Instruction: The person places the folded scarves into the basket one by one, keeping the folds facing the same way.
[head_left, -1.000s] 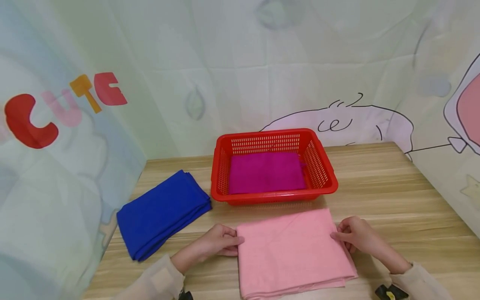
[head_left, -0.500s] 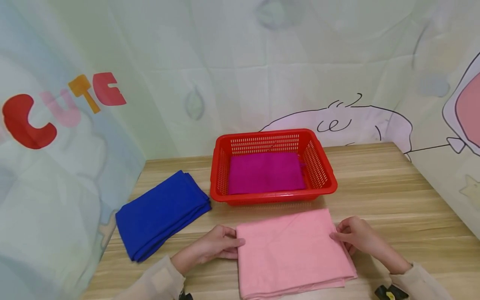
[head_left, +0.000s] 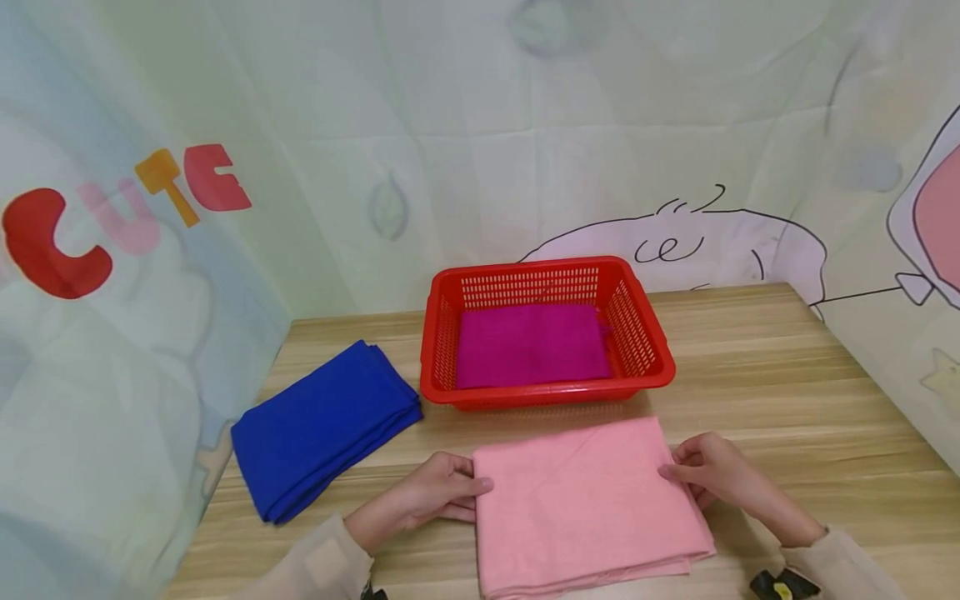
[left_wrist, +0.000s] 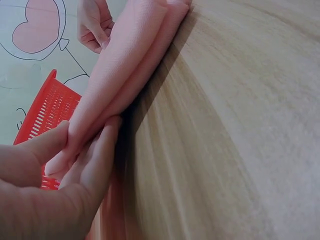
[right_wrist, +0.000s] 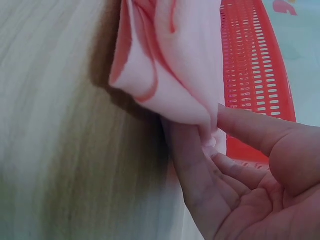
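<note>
A folded pink cloth [head_left: 585, 508] lies at the front of the wooden table, in layers. My left hand [head_left: 438, 492] pinches its left edge, thumb on top and fingers tucked beneath, as the left wrist view shows with the cloth [left_wrist: 120, 70] between them. At the opposite edge my right hand [head_left: 716, 471] pinches the cloth in the same manner. In the right wrist view the thumb [right_wrist: 255, 125] presses the upper side while a finger reaches under the folded layers [right_wrist: 175, 75]. Fingertips below the cloth are partly hidden.
Behind the pink cloth stands a red plastic basket [head_left: 551, 396] with a folded magenta cloth [head_left: 532, 346] inside. A folded blue cloth [head_left: 326, 429] lies on the left of the wooden table [head_left: 787, 375]. Printed fabric walls [head_left: 465, 150] enclose the back and sides.
Almost nothing differs. My left thumb has slid very slightly farther onto the pink cloth; the right hand, the cloths and the basket stay where they were.
</note>
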